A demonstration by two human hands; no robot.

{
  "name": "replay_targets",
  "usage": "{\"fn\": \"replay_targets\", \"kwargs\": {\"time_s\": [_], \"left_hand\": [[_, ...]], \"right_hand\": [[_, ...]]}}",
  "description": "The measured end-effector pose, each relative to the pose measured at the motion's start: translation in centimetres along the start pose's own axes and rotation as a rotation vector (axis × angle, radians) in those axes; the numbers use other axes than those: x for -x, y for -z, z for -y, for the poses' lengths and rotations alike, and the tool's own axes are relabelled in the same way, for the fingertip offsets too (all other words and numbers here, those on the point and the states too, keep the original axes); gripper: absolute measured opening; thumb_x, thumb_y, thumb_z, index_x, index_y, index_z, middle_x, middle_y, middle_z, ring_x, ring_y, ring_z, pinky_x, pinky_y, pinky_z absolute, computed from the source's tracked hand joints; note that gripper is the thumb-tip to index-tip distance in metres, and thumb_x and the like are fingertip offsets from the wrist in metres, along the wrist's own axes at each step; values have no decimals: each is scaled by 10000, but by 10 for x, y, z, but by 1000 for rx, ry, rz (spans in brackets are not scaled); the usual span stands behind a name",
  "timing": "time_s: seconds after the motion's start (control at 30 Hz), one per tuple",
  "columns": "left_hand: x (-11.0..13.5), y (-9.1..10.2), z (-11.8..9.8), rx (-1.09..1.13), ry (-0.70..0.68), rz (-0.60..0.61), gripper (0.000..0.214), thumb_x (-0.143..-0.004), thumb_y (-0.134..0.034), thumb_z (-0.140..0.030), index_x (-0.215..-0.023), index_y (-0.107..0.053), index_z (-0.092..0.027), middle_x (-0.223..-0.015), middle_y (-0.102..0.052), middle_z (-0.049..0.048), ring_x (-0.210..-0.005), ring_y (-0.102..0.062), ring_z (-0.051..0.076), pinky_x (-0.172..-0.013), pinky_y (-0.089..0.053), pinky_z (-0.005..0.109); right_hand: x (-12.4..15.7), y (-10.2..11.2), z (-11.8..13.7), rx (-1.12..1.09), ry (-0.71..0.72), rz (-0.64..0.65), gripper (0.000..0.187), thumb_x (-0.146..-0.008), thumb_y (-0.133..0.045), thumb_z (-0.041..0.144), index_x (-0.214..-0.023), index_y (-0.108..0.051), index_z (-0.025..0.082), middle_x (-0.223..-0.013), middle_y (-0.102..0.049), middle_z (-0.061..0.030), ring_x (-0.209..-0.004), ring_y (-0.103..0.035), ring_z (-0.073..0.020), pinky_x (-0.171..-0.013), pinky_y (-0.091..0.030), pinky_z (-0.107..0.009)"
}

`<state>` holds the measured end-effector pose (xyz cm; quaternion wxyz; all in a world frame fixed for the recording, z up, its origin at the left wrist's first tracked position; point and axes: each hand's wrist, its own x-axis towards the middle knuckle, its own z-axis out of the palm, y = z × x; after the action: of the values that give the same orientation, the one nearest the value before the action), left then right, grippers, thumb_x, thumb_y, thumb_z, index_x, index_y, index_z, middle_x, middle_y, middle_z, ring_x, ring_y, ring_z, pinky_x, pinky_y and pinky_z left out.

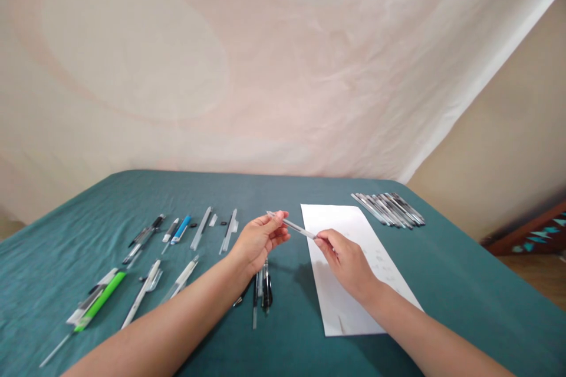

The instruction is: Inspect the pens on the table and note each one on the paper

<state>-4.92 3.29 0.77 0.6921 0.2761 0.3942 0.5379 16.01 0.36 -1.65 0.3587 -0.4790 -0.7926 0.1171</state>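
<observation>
Between my two hands, a thin translucent pen refill [298, 228] is held in the air, slanting down to the right. My left hand [264, 237] pinches it near its upper left end. At the lower right end, my right hand [342, 256] grips it between thumb and fingers. Beneath the right hand lies a white sheet of paper [354, 312] with faint marks on it. Below my left hand, several dark pen parts [264, 291] rest on the cloth, partly hidden by the hand and wrist.
A green tablecloth [460, 306] covers the table. Several refills or slim pens [391, 210] lie in a row at the back right. On the left are groups of pen parts, among them a green barrel [101, 300], a blue barrel [181, 230] and a clear barrel [201, 228].
</observation>
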Motion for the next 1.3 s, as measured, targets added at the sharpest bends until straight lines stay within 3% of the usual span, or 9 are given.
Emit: {"fn": "replay_targets", "kwargs": {"time_s": [0.5, 0.67, 1.0, 1.13, 1.2, 1.3], "left_hand": [[4, -3, -3, 8, 32, -30, 132, -864, -596, -175, -911, -658, -69, -665, -637, 64, -583, -626, 114, -610, -583, 246], [5, -4, -4, 11, 26, -11, 109, -855, -605, -153, -893, -664, -70, -673, -643, 65, -601, -630, 115, -636, -585, 246], [7, -8, -4, 73, -22, 9, 101, -864, -594, -152, -868, -650, -68, -659, -620, 41, -589, -613, 99, -647, -582, 248], [11, -11, -6, 185, 79, 51, 139, -884, -579, -200, -911, -647, -81, -657, -611, 33, -575, -601, 82, -619, -571, 217], [14, -13, -1, 204, 151, 79, 149, -883, -582, -210, -928, -647, -83, -682, -621, 41, -574, -597, 78, -608, -564, 208], [20, -16, 12, 171, 229, 181, 142, -866, -607, -208, -894, -655, -78, -690, -620, 46, -577, -587, 79, -616, -557, 214]], "right_hand": [[1, 1, 1, 100, -7, 95, 197, -972, -321, 310, -949, -496, 223, -749, -563, 1, -652, -539, -156, -611, -347, -267], [4, 1, 6, -94, -64, 179, 221, -979, -299, 341, -858, -446, 228, -655, -488, 29, -590, -476, -139, -576, -331, -257], [1, 2, 17, -574, -187, 213, 296, -984, -297, 388, -768, -400, 213, -594, -429, 50, -538, -424, -101, -576, -369, -249], [5, 0, 23, -693, -118, 143, 157, -926, -474, 374, -931, -425, 225, -773, -507, 20, -607, -475, -97, -589, -408, -243], [7, -2, 23, -686, -76, 103, 321, -874, -566, 368, -1123, -404, 244, -874, -527, -5, -674, -517, -116, -610, -439, -251], [8, -2, 23, -572, 30, 91, 515, -870, -566, 358, -1325, -346, 260, -968, -546, -45, -803, -555, -161, -705, -476, -294]]}}
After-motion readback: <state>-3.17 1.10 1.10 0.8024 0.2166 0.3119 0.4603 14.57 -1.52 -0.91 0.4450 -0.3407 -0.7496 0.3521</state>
